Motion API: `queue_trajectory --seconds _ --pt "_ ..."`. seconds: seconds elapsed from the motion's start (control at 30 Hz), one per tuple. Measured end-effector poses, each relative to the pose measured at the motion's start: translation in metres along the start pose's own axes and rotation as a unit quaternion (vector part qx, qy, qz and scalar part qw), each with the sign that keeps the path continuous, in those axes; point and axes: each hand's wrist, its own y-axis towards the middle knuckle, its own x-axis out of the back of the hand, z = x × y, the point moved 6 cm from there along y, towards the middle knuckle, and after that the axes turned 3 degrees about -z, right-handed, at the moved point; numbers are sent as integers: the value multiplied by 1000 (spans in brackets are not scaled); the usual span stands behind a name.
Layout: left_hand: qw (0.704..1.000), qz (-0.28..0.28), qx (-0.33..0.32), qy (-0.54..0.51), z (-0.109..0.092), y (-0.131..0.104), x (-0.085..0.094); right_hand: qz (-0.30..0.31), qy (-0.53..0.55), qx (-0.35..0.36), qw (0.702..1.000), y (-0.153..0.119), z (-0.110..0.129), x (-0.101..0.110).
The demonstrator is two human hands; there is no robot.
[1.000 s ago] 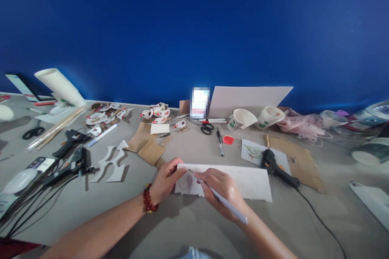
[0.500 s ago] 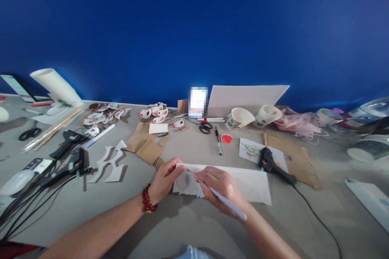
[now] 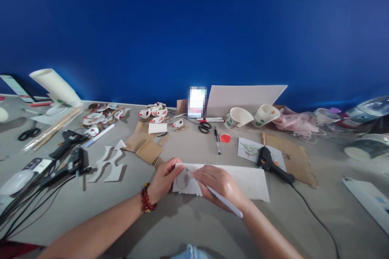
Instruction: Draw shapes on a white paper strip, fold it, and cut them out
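Observation:
A long white paper strip (image 3: 249, 182) with a torn lower edge lies in front of me. My left hand (image 3: 165, 180) pinches its left end between thumb and fingers; a red beaded bracelet is on that wrist. My right hand (image 3: 217, 186) rests on the strip and grips a light-coloured pen (image 3: 226, 203), its rear end slanting down to the right. The pen's tip is hidden near my fingertips. Between the two hands, a rounded pencil-like outline (image 3: 182, 180) shows on the paper.
Glue guns (image 3: 273, 166) with cables lie right and left. Cardboard pieces (image 3: 149, 151), black scissors (image 3: 204, 128), a black pen (image 3: 217, 141) and a red cutout (image 3: 225, 138) lie beyond the strip. Small painted birds (image 3: 158, 112), paper cups (image 3: 265, 115) and a lit phone (image 3: 197, 103) stand further back.
My right hand and the pen have shifted very slightly; my left hand keeps its hold on the paper. The whole view has moved a little.

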Motion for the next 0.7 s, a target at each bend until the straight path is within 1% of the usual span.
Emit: queue_trajectory --seconds 0.27,0.37,0.47,0.53,0.6,0.7 --pt "1000 4 -11 -1 5 1 -1 14 -31 0 999 3 0 -7" --pt "1000 10 -21 5 3 0 -4 17 -41 3 999 6 1 -9" --pt "999 2 -26 19 0 0 -4 14 -51 3 999 7 2 -9" --pt "999 -5 -27 25 0 1 -3 1 -51 1 999 6 4 -6" --pt "1000 -8 -17 22 2 3 -1 -26 -45 -6 999 4 5 1" --pt "1000 -15 -6 17 5 5 3 -54 -4 -30 998 -1 4 9"
